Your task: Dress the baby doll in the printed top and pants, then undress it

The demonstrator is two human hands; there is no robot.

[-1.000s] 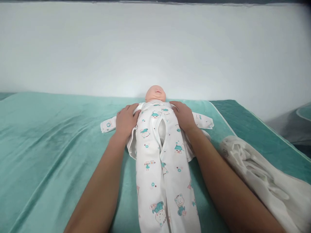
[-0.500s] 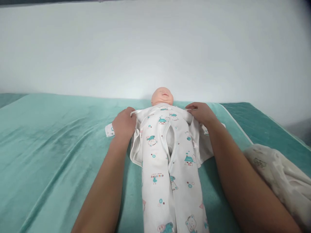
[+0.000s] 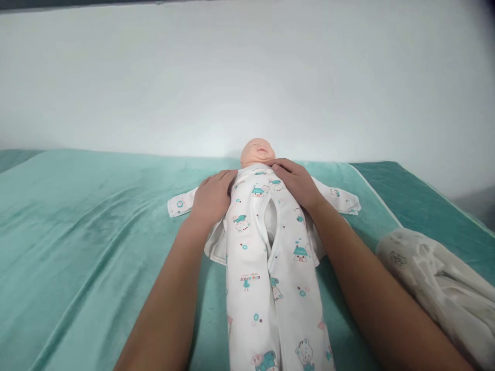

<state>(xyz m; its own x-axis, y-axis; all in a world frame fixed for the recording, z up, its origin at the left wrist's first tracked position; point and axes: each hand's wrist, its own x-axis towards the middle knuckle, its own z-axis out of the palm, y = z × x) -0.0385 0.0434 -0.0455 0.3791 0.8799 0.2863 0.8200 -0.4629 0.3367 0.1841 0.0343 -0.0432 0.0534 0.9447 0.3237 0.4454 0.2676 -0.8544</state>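
Note:
A baby doll [image 3: 255, 150] lies on its back with its head toward the wall. Over its chest are spread white baby trousers [image 3: 247, 252] with an animal print and an open slit. Beneath them shows a white baby shirt [image 3: 342, 200], its sleeves stretched out to both sides. My left hand [image 3: 214, 195] rests flat at the left edge of the trousers' top, fingers extended and fingertips partly hidden. My right hand [image 3: 296, 181] lies on the upper right part near the doll's neck, fingers stretched out.
A green sheet [image 3: 96, 247] with wrinkles on the left covers the surface. At the right, beside my forearm, sits a clear plastic bag [image 3: 436, 288] with pale cloth in it. A white wall [image 3: 247, 77] rises behind the doll.
Both hands have moved inward, from the trousers' upper corners onto the doll's shoulders and chest. They have let go of the edges they pinched, and the shirt sleeves show more.

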